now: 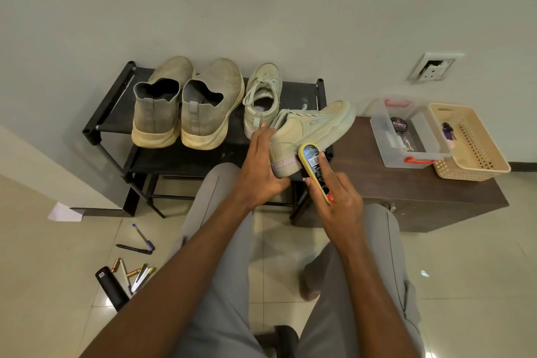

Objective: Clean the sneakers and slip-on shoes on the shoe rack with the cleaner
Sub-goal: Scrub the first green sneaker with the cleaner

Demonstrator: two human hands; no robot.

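Plainly legible, the round black tin (399, 125) inside the clear plastic box with red latches (406, 160) reads "Cherry"; the yellow oval cleaner bottle (315, 172) shows a barcode and small print too fine to read. The right hand (338, 197) grips that bottle, forefinger laid along it, its top end against the heel of a pale green lace-up sneaker (312, 132). The left hand (260, 166) curls round the sneaker's heel, toe pointing up and right. Its mate (263, 99) and two grey knit slip-on shoes (186, 104) sit on the black metal shoe rack (110, 113), toes toward the pale wall. Beside it a dark brown wooden surface (406, 192) carries the box and a beige perforated basket (476, 160). Pens (136, 259) lie on the cream tiled floor (43, 270).
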